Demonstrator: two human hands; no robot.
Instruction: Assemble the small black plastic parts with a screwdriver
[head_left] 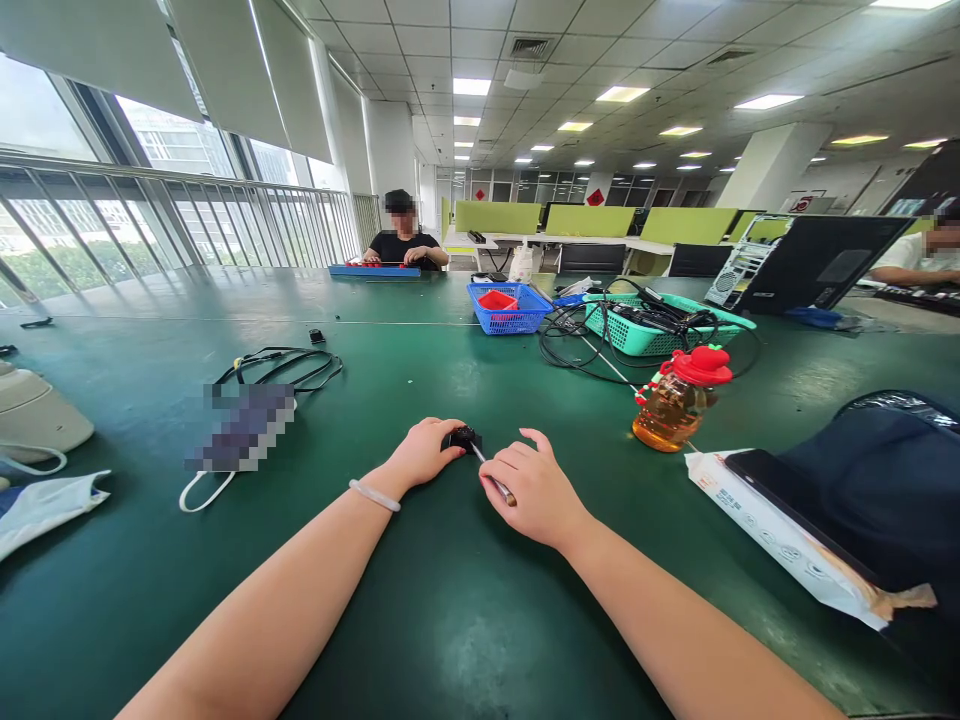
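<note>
My left hand (426, 450), a pale bangle on its wrist, is closed on a small black part (463, 438) at the middle of the green table (450, 590). What kind of part it is, I cannot make out. A thin screwdriver (501, 488) sits in the closed fingers of my right hand (536, 485). Its metal shaft slants up and left, and the tip meets the black part or lies right beside it. My right index finger is raised off the tool.
A red-lidded bottle (679, 400), a white packet (787, 540) with a phone (802, 510) and dark cloth lie right. Behind are a blue basket (510, 318), a green basket (637, 340) of cables and a computer case (810, 265). A coiled cable (300, 370) lies left. Co-workers sit beyond.
</note>
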